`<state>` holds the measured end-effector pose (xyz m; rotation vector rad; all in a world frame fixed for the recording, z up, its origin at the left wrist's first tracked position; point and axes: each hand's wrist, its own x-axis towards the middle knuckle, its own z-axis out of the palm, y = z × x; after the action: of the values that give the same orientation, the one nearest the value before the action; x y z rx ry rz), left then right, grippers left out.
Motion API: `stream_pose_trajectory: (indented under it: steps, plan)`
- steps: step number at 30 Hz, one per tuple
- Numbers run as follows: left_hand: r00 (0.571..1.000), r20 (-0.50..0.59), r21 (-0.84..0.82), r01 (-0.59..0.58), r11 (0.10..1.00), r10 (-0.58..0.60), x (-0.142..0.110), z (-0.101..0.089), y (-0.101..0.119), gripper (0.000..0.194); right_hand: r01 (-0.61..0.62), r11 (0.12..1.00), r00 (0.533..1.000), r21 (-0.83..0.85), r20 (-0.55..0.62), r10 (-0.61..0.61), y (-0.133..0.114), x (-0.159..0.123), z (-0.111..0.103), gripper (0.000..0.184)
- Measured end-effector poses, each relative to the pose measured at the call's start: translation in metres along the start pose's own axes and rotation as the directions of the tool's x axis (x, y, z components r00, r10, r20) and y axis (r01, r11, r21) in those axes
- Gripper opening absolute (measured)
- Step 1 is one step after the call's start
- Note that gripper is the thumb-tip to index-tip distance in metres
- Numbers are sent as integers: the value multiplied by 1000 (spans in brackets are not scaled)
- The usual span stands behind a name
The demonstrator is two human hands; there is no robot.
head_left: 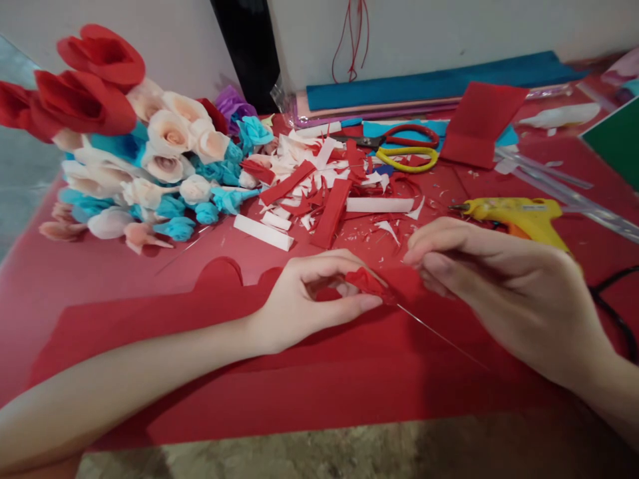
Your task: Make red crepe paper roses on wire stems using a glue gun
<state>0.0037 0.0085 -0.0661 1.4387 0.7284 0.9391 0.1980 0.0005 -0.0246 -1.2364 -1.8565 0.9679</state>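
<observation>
Between the thumb and fingers of my left hand is a small red paper flower. A thin wire stem runs from its base down to the right. Just right of the flower, my right hand is raised with thumb and fingertips pinched together. Whether something small sits in that pinch, I cannot make out. Beneath both hands lies a sheet of red crepe paper with some rounded cut pieces at its upper edge. A yellow glue gun rests behind my right hand, partly covered by it.
Finished paper flowers in red, cream and blue are heaped at the left. Red and white paper scraps cover the middle, with red-and-yellow-handled scissors behind. Clear glue sticks lie at right. A black cord curves at the right edge.
</observation>
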Motion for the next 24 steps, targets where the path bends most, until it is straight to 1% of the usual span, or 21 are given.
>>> stream_pose_trajectory:
  steps: [2,4,6,9,10,12,14,15,16,17,18,19,21,22,23,24]
  plan:
    - [1000,-3,0,9,1000,-9,0,0,0,9,-35,995,995,-89,-98,26,3,2,-3,8]
    - [1000,-6,5,15,1000,-15,1,0,0,9,-88,983,974,-164,-221,50,7,4,-8,8]
    - [1000,-2,8,22,1000,-22,1,0,0,9,-124,978,948,-170,-312,66,12,7,-14,10]
    - [1000,13,-25,20,999,-20,1,1,0,8,-110,984,929,-137,-365,53,18,10,-22,13]
    - [1000,15,-40,25,999,-24,1,1,0,8,-103,982,929,-157,-369,38,18,10,-23,14]
    - [999,16,-67,42,997,-41,1,2,-2,9,-71,956,926,-284,-375,-43,19,11,-24,13]
    - [997,26,-85,68,994,-66,0,3,-5,10,-36,901,913,-433,-380,-147,21,12,-22,12]
    - [996,33,-93,81,992,-78,0,3,-7,10,-20,866,901,-500,-385,-201,22,12,-21,15]
    - [995,42,-103,92,990,-88,0,4,-8,11,-12,835,891,-550,-385,-241,23,12,-19,17]
    - [994,51,-113,104,988,-99,0,4,-9,11,-7,822,891,-570,-376,-253,25,12,-16,15]
    - [992,61,-123,121,985,-114,-1,4,-10,11,1,825,902,-565,-356,-245,27,12,-14,8]
    - [989,69,-133,138,981,-130,-1,4,-10,11,11,836,918,-549,-325,-225,28,12,-12,11]
    - [984,82,-155,170,973,-159,-1,4,-10,10,30,878,959,-478,-235,-160,29,10,-7,38]
    - [982,85,-168,182,969,-170,-1,4,-9,10,37,903,973,-428,-191,-130,28,10,-6,46]
    - [980,88,-183,192,964,-178,-1,4,-9,10,42,923,981,-382,-160,-111,26,9,-5,45]
    - [979,89,-199,199,959,-185,-1,4,-8,11,40,937,983,-347,-154,-99,24,8,-4,38]
